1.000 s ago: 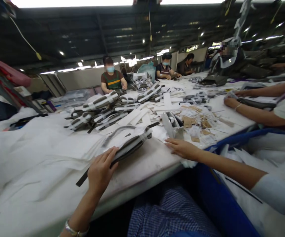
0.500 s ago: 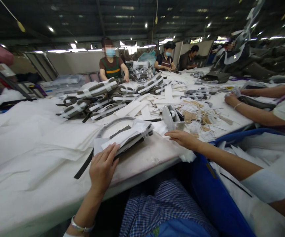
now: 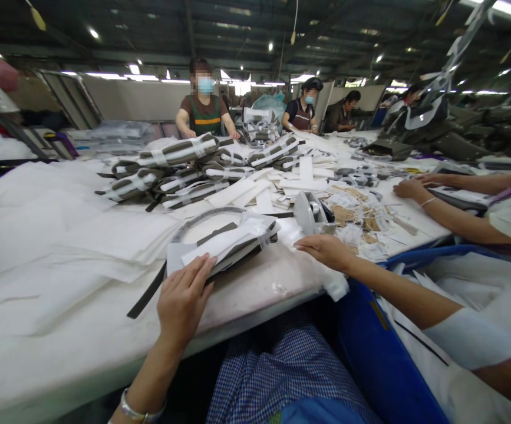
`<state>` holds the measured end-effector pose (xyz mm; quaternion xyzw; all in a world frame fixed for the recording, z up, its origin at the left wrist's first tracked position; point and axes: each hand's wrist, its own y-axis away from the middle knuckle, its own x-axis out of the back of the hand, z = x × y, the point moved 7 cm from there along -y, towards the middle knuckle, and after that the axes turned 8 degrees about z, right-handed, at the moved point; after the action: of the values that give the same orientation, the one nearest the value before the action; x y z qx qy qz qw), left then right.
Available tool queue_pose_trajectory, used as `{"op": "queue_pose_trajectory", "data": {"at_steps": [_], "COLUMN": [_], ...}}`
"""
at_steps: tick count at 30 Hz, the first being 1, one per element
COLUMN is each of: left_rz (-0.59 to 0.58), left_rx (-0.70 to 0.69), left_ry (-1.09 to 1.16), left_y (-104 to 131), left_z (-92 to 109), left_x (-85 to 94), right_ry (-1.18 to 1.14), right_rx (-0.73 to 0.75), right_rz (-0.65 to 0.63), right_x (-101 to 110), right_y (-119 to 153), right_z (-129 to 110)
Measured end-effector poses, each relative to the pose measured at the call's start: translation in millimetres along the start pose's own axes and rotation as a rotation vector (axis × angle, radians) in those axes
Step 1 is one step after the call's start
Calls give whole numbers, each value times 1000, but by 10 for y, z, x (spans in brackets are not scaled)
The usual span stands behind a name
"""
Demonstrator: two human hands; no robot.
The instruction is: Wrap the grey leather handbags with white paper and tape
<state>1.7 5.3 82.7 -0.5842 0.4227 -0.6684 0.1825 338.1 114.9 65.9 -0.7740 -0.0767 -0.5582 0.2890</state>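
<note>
My left hand (image 3: 184, 297) is closed around the near end of a strap bundle (image 3: 226, 242), dark grey-brown straps wrapped in white paper with clear tape across the far end. A looped grey strap (image 3: 206, 215) curves behind it, and a dark strap tail (image 3: 148, 293) sticks out by my wrist. To the right, my right hand (image 3: 328, 252) has its fingers pressed together just in front of a grey tape dispenser (image 3: 310, 213). Whatever those fingertips pinch, if anything, is too small to make out. Crumpled clear plastic (image 3: 335, 284) hangs from the table edge below that hand.
Similar wrapped bundles (image 3: 180, 154) are piled farther back. White paper sheets (image 3: 73, 235) cover the left side. Brown and white tags (image 3: 361, 215) lie beyond the dispenser. A blue bin (image 3: 372, 347) stands at my right. A co-worker's hands (image 3: 409, 187) work at the right; other people stand across the table.
The view has shifted slightly. My left hand stays on the bundle and my right hand stays by the dispenser. The co-worker opposite has both hands lower, at the pile.
</note>
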Motion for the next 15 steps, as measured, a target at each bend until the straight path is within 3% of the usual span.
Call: {"op": "queue_pose_trajectory", "data": {"at_steps": [4,8,13,15], "left_rz": [3,23,93,127], "left_rx": [19,24,86,118], "left_ry": [16,25,46,57], "left_y": [16,8,-24,-38], "left_z": [-22,-54,-167,-216], "left_x": [-9,3,47,68], "right_ry": [-78,-228,-341,-317], "right_rx": [-57,-21,109,128], "right_rz": [-66,-15,-235,-219], "right_x": [39,75,-208,-293], "right_y": [-108,-113,51,53], "right_z": [-221,-601,-1101,-1152]}}
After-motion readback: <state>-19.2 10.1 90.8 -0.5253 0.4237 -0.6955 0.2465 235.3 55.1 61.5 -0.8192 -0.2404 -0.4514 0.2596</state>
